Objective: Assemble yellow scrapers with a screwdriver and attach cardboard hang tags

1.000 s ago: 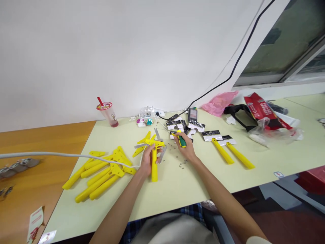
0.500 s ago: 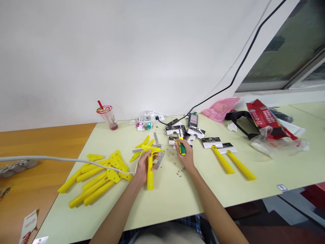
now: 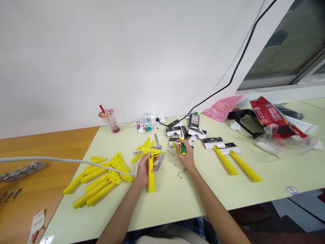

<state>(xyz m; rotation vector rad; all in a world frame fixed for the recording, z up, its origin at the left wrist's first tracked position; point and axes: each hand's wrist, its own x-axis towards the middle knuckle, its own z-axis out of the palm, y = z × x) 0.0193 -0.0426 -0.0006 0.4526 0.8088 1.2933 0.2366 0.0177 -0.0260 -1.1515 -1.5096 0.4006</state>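
Note:
My left hand (image 3: 144,169) is closed around the handle of a yellow scraper (image 3: 151,179), its wide head pointing away from me. A thin metal blade (image 3: 159,162) shows beside the fingers of that hand; whether it is held cannot be told. My right hand (image 3: 186,157) grips a screwdriver (image 3: 183,149) by its green and yellow handle, with the shaft pointing away from me. A small yellow bit shows at the right fingertips, too small to name. Loose screws (image 3: 179,174) lie on the table between the hands. Yellow head plates (image 3: 143,143) and metal blades (image 3: 156,139) lie beyond my left hand.
Several yellow scraper handles (image 3: 98,189) are piled at left, crossed by a grey cable (image 3: 63,160). Carded scrapers (image 3: 224,161) lie right. Behind are black-and-white cards (image 3: 197,133), a power strip (image 3: 146,118), a drink cup (image 3: 110,122), a pink bag (image 3: 223,107) and red packaging (image 3: 273,117).
The view has shifted slightly. Both hands keep their holds on the scraper and the screwdriver, with hardly any movement over the table.

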